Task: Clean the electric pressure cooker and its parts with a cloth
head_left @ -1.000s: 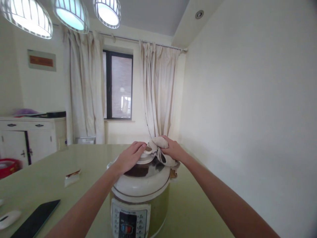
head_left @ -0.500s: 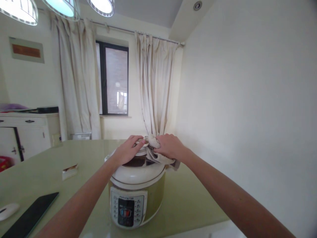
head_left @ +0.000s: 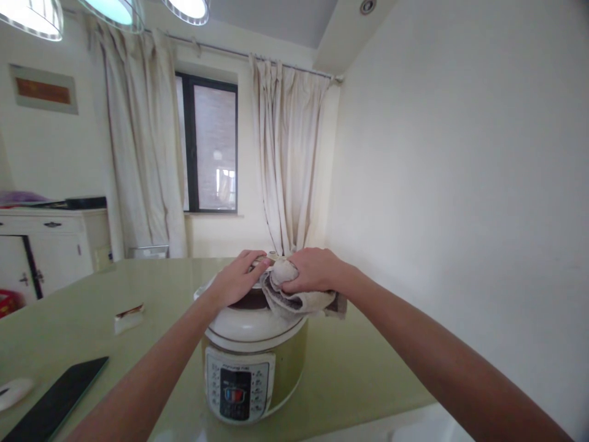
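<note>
A green and white electric cooker (head_left: 255, 368) stands on the pale green table (head_left: 350, 374) in front of me. My left hand (head_left: 239, 279) lies flat on its white lid (head_left: 251, 322), fingers stretched toward the lid's knob. My right hand (head_left: 313, 270) is closed on a crumpled beige cloth (head_left: 294, 298), pressing it on the lid's right side. The cooker's control panel (head_left: 237, 390) faces me.
A black tablet (head_left: 55, 402) and a white object (head_left: 13, 390) lie at the table's left near edge. A small wrapped packet (head_left: 129, 318) sits further back. A white cabinet (head_left: 50, 245) stands at the left wall. Curtains (head_left: 288, 153) flank the window; a plain wall is on the right.
My right hand has slid the cloth toward me and lower over the lid's right side. My left hand has stayed on the lid. The view has dropped slightly.
</note>
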Demonstrator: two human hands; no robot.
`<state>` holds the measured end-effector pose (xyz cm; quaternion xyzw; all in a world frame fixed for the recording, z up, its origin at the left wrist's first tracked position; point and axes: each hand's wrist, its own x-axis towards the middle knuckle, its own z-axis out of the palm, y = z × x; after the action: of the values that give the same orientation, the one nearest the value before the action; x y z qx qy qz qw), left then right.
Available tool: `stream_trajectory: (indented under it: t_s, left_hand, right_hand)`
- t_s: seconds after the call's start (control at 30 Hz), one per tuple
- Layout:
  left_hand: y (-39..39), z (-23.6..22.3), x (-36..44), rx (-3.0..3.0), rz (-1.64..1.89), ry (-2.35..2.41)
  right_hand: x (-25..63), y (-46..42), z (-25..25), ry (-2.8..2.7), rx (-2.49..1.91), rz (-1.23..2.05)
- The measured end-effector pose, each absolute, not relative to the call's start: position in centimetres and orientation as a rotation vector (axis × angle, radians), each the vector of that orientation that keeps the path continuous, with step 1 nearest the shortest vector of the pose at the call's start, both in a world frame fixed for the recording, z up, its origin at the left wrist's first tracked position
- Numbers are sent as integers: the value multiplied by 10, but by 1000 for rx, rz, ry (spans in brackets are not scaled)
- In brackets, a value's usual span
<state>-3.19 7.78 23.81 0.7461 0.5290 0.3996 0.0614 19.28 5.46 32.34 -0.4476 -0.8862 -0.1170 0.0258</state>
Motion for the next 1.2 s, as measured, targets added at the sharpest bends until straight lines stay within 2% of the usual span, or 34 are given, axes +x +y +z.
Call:
stream_trajectory:
  t_s: [0.43, 0.57, 0.77, 0.9, 1.07, 1.2]
  left_hand:
    - [75, 239, -30, 2264, 1184, 1641]
    - [74, 241, -29, 2278, 1190, 1634]
    - [77, 241, -29, 2285, 1163, 1642]
    - [78, 240, -31, 2279, 1172, 1627]
    - [74, 242, -30, 2275, 1148, 1644]
    - [73, 244, -29, 2286, 1131, 1668]
  right_hand:
    - [183, 93, 310, -2577, -1582, -367]
    - [186, 97, 307, -2567, -1498, -423]
    - [187, 46, 306, -2673, -1301, -521]
    - [192, 40, 305, -2706, -1070, -392]
    - [208, 91, 305, -2574, -1395, -89]
    - [211, 113, 298, -2420, -1652, -155]
